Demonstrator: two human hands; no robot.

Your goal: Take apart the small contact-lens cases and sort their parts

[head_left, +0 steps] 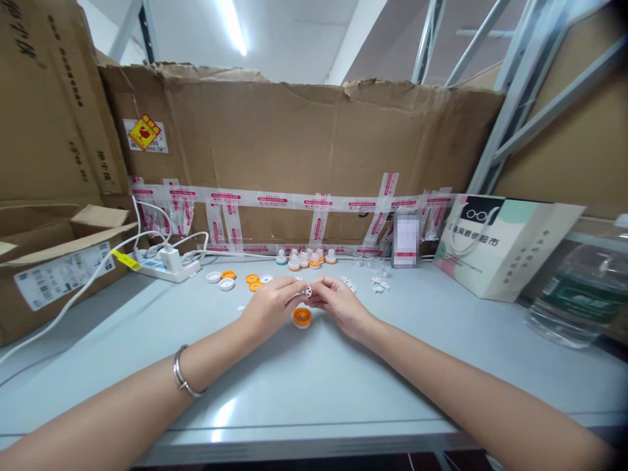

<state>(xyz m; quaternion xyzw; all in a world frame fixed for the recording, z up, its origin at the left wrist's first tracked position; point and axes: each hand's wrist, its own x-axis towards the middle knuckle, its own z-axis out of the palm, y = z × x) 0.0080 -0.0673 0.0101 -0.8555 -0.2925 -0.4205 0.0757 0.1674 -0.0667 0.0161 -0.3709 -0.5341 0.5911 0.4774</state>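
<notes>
My left hand (277, 302) and my right hand (338, 302) meet above the table, fingers closed in a pinch. Between their fingertips is a small white round part (308, 292) with openings in its face. A thin silvery strip (294, 297) shows along the left fingers; its kind is unclear. Just below the hands stands an orange ring cap (302, 316) with a white lower edge. To the left lie more orange ring caps (252, 279) and white ring caps (226, 284). Behind are several clear-topped caps (304, 259) with orange or green bases.
Small white pieces (381, 284) and clear pieces (375, 267) lie to the right. A phone (406, 241) leans near the back, beside a paper bag (500, 245) and a large water bottle (581, 288). A power strip (167, 265) and an open carton (63, 268) stand left.
</notes>
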